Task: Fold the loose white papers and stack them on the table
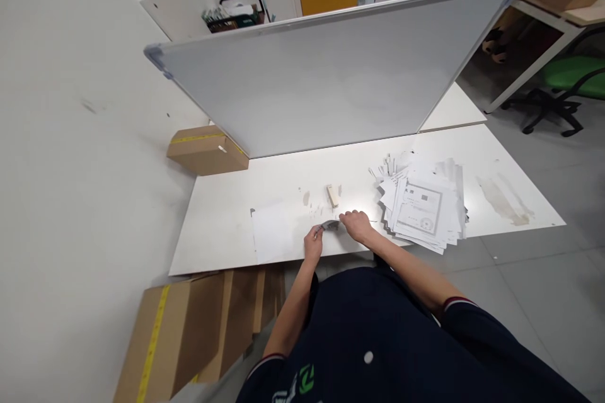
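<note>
My left hand and my right hand meet near the front edge of a white table. Both are closed on a small grey object held between them; I cannot make out what it is. A blank white sheet lies flat just left of my left hand. A small beige block rests on the table just beyond my hands. To the right of my right hand sits a messy stack of printed papers.
A large whiteboard stands tilted across the back of the table. A cardboard box sits at the far left, flattened cardboard lies on the floor near left. A desk and green chair stand far right.
</note>
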`<move>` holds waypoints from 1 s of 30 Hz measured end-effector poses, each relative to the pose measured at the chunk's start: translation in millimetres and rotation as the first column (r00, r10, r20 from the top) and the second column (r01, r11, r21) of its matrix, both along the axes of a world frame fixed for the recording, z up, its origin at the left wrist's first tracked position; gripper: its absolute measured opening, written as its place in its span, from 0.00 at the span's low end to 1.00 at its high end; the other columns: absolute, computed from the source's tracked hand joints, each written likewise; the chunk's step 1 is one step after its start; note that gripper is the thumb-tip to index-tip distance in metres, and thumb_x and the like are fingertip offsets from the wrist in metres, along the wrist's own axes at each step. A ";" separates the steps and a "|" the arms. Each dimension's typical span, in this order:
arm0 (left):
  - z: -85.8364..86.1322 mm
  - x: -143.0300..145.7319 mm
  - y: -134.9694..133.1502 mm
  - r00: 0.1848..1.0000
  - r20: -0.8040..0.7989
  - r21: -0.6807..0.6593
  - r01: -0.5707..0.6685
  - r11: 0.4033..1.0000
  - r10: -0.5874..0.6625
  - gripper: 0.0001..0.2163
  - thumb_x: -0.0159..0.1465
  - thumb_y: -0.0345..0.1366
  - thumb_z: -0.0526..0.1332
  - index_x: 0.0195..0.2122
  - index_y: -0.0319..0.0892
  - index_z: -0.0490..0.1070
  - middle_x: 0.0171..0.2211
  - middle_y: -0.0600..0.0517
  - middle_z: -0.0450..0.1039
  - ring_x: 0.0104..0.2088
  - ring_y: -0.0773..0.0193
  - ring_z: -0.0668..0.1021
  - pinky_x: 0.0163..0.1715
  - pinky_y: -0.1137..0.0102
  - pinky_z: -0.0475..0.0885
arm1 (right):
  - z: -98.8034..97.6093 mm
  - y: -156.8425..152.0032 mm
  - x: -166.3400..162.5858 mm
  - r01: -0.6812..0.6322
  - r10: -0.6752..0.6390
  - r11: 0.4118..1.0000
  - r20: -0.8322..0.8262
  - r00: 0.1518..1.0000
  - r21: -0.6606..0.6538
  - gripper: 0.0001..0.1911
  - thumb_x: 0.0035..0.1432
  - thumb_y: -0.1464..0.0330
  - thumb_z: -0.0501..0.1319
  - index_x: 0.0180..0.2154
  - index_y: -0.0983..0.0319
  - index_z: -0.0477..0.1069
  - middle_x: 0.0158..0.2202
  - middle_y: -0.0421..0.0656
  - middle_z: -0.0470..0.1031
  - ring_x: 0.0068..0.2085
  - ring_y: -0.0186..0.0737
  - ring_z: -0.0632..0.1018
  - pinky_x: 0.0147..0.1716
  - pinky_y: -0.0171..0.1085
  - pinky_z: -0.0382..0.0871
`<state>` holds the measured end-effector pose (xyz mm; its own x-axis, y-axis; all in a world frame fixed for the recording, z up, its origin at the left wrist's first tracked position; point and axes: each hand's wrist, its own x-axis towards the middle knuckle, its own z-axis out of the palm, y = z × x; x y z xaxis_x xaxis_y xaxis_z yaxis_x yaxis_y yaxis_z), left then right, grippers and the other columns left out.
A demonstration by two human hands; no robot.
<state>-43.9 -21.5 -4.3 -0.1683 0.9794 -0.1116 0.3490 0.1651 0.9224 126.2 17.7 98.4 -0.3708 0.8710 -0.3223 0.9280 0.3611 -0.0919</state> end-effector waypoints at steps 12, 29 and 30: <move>8.3 4.1 11.9 0.996 0.090 -0.098 0.006 0.995 0.003 0.14 0.55 0.43 0.56 0.39 0.40 0.68 0.32 0.49 0.72 0.34 0.63 0.74 0.36 0.68 0.67 | -40.5 -5.9 51.3 0.284 -0.343 0.937 -0.369 0.864 -0.206 0.13 0.58 0.64 0.46 0.29 0.62 0.65 0.29 0.45 0.71 0.30 0.39 0.71 0.26 0.33 0.58; 9.2 24.4 48.9 0.957 -0.153 -0.137 0.226 0.964 -0.246 0.26 0.52 0.27 0.56 0.54 0.47 0.59 0.46 0.44 0.66 0.47 0.55 0.68 0.47 0.61 0.59 | -130.9 -13.0 76.0 0.622 -0.819 0.551 -0.503 0.277 -0.556 0.12 0.51 0.62 0.51 0.23 0.63 0.64 0.26 0.46 0.73 0.28 0.39 0.73 0.22 0.33 0.62; 11.1 25.8 51.3 0.947 -0.184 -0.158 0.235 0.959 -0.262 0.27 0.52 0.27 0.56 0.54 0.48 0.58 0.45 0.44 0.66 0.47 0.54 0.68 0.47 0.61 0.59 | -130.3 -11.2 75.4 0.623 -0.820 0.552 -0.497 0.284 -0.554 0.12 0.51 0.62 0.51 0.23 0.63 0.64 0.27 0.47 0.73 0.28 0.39 0.73 0.22 0.32 0.62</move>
